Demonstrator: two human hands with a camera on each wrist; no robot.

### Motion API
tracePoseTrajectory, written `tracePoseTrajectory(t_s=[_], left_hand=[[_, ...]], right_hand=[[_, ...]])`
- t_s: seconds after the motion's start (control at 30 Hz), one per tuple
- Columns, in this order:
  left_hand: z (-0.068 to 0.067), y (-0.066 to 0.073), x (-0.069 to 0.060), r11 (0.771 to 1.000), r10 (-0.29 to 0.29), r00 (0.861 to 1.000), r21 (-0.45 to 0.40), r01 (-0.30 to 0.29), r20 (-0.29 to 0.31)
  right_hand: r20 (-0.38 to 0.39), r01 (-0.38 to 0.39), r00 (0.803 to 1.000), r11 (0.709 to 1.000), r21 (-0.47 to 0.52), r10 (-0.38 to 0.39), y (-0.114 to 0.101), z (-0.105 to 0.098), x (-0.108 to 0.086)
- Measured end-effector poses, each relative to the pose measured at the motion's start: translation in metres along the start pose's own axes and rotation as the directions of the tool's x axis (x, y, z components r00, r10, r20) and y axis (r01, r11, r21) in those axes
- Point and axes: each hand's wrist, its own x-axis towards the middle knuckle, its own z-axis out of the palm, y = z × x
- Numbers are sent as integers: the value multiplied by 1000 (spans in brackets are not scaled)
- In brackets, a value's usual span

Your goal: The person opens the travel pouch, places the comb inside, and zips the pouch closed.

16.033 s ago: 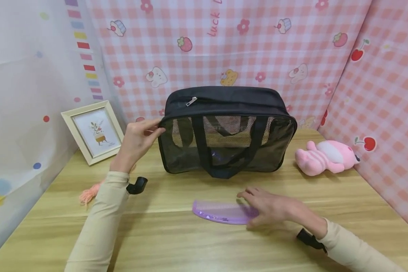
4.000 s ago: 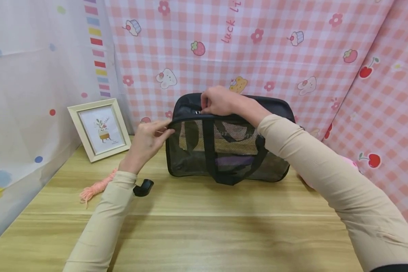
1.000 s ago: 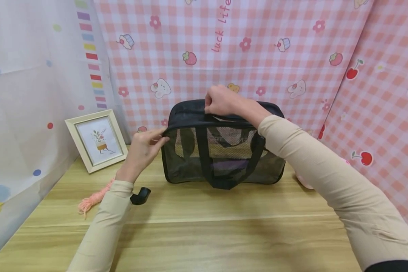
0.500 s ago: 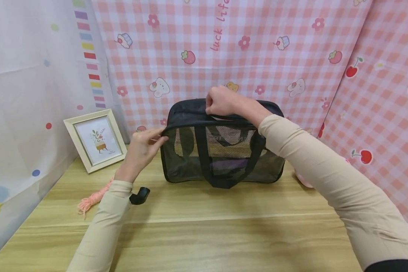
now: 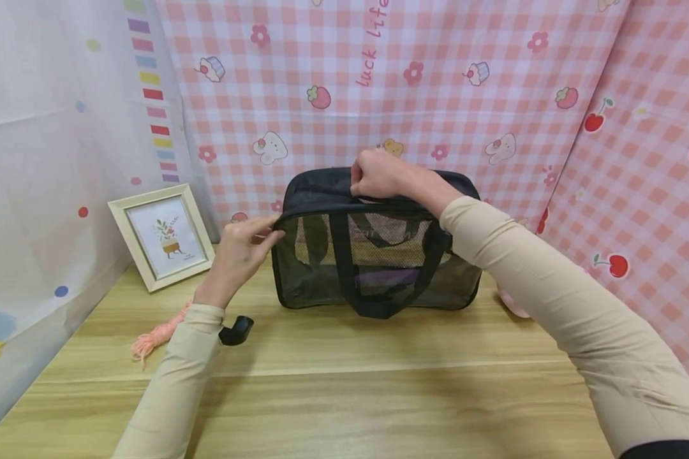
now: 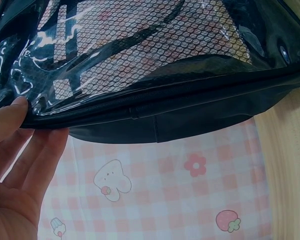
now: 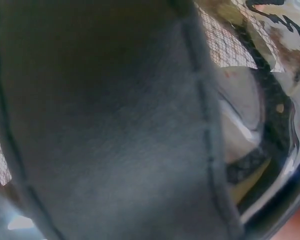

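A black travel bag [image 5: 310, 280] with clear panels and mesh stands upright on the table. My left hand [image 5: 242, 252] pinches its upper left corner between thumb and fingers; the left wrist view shows the thumb [image 6: 12, 117] on the clear front panel. On top, my right hand [image 5: 381, 173] has curled fingers at the zipper, apparently holding the zipper pull, which they hide. The zipper gapes to the right of that hand. Through the front panel a purple comb [image 5: 387, 276] shows inside the bag. A black handle strap [image 7: 105, 125] blocks most of the right wrist view.
A cream picture frame [image 5: 161, 237] stands at the back left. Peach yarn [image 5: 157, 338] lies partly behind my left forearm. A pink plush toy [image 5: 513, 303] is mostly hidden by my right sleeve. A pink checked cloth [image 5: 344, 127] hangs behind the bag.
The comb, on the table 16 seconds ago, is in the bag. Over the last seconds my right hand has slid slightly right along the zipper. My left hand keeps its hold on the corner.
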Motion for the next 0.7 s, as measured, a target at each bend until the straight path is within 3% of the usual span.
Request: tracePoseTrajectory(t_s=[0.7], left_hand=[[0,0,-1,1000,-13,1000,-4,13,9]], right_hand=[[32,-43,999,999,8,43,11,1,-4]])
